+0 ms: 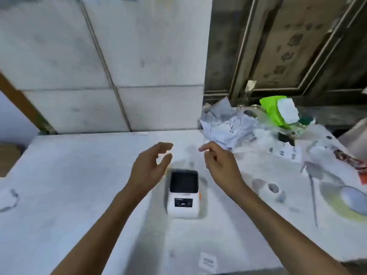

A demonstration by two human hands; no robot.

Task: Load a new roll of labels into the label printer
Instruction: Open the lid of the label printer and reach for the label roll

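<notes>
Right, both bare forearms reach in from the bottom edge, left from about 7 o'clock, right from about 5 o'clock, converging toward the middle of the white table (83, 195). Left hand (148, 167) hangs above the tabletop at roughly 10 o'clock of the label printer (183, 194), palm turned inward to the right, fingers loosely curled, thumb apart from the forefinger with a clear gap; grip released, holding nothing. Right hand (220, 165) sits at about 1 o'clock of the printer, back of the hand toward the camera, forefinger stretched out toward the left hand, other fingers bent in; also slack, nothing in it. Hands are near each other but apart, neither touches the printer. Printer stands upright on the table between the two wrists, white body, dark lid closed on top, small dark panel on the front, orange bit on its right side. Label roll (271, 190), white with a grey core, lies on the table at 3 o'clock of the printer, well apart from it, just beyond the right forearm. Small printed label (208, 262) lies flat at 6 o'clock near the table edge. Crumpled papers (224, 126) and a green packet (275, 112) pile at 1 to 2 o'clock against the wall. Frame is motion-blurred, fine detail unclear.
</notes>
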